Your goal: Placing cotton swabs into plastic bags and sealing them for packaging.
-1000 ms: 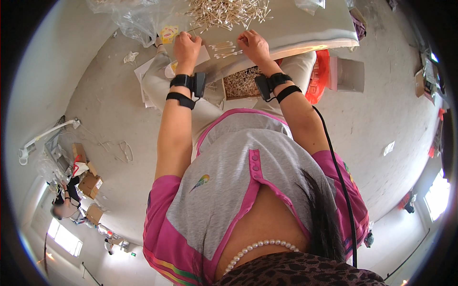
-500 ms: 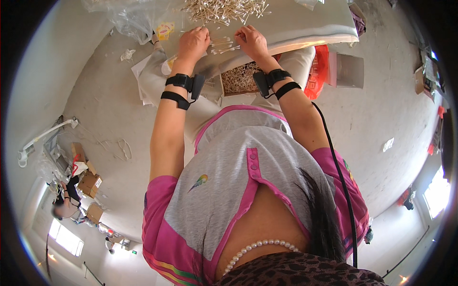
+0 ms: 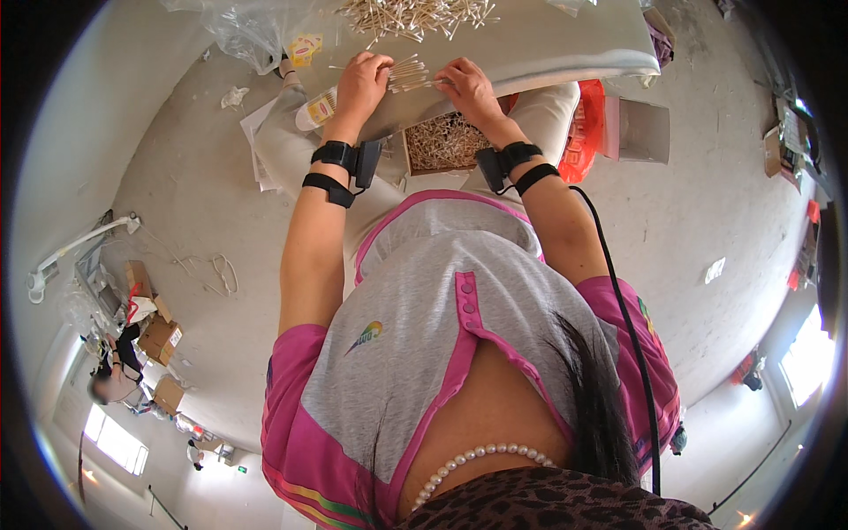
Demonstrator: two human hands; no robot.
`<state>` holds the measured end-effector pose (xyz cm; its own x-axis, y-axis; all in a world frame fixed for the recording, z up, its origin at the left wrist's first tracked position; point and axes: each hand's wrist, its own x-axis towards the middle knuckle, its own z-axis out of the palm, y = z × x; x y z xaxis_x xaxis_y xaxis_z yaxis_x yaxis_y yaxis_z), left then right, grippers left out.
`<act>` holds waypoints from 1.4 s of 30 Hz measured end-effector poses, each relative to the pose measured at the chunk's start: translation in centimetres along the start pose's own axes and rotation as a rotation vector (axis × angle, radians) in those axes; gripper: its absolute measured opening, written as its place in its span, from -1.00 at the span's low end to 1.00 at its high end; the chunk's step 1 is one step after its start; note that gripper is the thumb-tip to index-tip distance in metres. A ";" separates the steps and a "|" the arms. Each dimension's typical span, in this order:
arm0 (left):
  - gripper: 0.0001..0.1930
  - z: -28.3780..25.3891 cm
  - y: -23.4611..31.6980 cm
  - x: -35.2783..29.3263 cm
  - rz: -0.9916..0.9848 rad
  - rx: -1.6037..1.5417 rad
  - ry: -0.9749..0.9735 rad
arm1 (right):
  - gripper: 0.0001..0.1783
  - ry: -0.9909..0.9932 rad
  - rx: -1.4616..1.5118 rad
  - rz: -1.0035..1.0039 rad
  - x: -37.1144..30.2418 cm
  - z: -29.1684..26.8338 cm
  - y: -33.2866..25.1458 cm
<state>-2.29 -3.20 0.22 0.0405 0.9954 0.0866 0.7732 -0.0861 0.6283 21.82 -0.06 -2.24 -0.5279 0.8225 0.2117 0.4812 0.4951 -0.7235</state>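
Cotton swabs (image 3: 408, 74) lie in a small fanned bunch on the pale table (image 3: 556, 44), between my two hands. My left hand (image 3: 362, 87) is closed at the left side of the bunch, with a swab tip poking out beyond its fingers. At the right end, my right hand (image 3: 468, 88) pinches a swab tip between thumb and fingers. Just beyond both hands a large loose pile of cotton swabs (image 3: 420, 16) spreads over the table. A clear tub with a yellow label (image 3: 318, 109) sits beside my left wrist. Fingertip details are too small to make out.
Below the table edge, between my legs, stands a box of loose swabs (image 3: 442, 146). A red plastic bag (image 3: 583, 132) and an open carton (image 3: 643, 131) are to the right. A yellow packet (image 3: 306, 49) and a clear plastic bag (image 3: 243, 35) lie at the far left.
Both hands have come slightly nearer to me. The bunch of swabs has tilted upward beside my left hand, and the labelled tub has come more fully into sight.
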 end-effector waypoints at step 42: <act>-0.78 1.2 2.6 -3.6 0.071 0.149 0.104 | -0.87 -0.016 -0.301 -0.083 0.0 1.6 -0.8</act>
<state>0.34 -6.94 0.66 0.0382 0.9767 0.2111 0.8564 -0.1409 0.4968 20.34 -0.89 -2.74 -0.5843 0.7722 0.2496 0.6203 0.6233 -0.4762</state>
